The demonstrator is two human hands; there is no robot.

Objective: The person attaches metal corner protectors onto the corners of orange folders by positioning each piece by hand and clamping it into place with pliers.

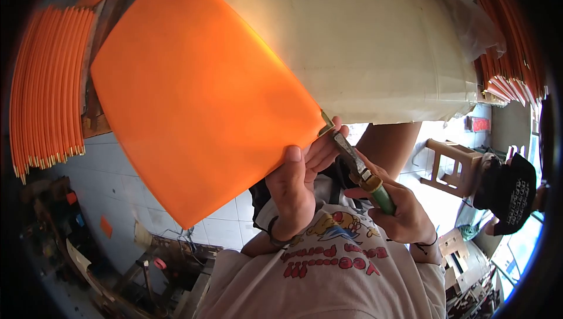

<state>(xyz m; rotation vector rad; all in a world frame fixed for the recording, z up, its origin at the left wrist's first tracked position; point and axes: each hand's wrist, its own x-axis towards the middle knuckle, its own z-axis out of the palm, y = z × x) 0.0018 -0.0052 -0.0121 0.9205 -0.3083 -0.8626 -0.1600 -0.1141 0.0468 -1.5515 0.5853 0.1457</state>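
Observation:
A large flat orange panel is tilted above my lap, its right corner pointing toward me. My left hand grips its lower edge, thumb on top and fingers underneath near that corner. A small brass-coloured metal piece sits at the corner. My right hand is wrapped round the green handle of a metal hand tool. The tool's tip is at the metal piece; whether it grips the piece is too small to tell.
A covered table lies ahead. Stacked orange panels stand at the left and right. A plastic stool and a person in a black cap are at the right. Scrap pieces lie lower right.

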